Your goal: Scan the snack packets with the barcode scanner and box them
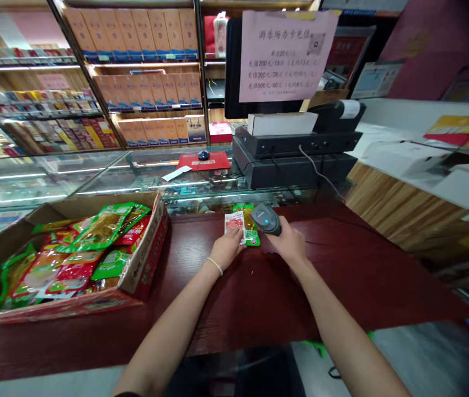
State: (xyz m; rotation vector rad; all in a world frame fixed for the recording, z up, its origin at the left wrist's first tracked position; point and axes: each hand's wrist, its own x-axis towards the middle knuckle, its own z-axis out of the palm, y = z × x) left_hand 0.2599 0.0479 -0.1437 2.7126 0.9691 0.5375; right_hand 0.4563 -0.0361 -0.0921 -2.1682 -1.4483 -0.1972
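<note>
My left hand, with a pale bracelet at the wrist, has its fingers on a small white-and-red snack packet, its thumb near the packet's lower edge. Partly under that packet lies a green-and-yellow snack packet, flat on the dark red-brown counter. My right hand is closed around the handle of a grey-black barcode scanner. A blue light shows on the scanner's top, and its head is just above and right of the packets.
An open cardboard box full of green and red snack packets stands at left. Behind the counter are a glass display case, a mouse on a red mat, and a black cash drawer under a monitor with a pink sign.
</note>
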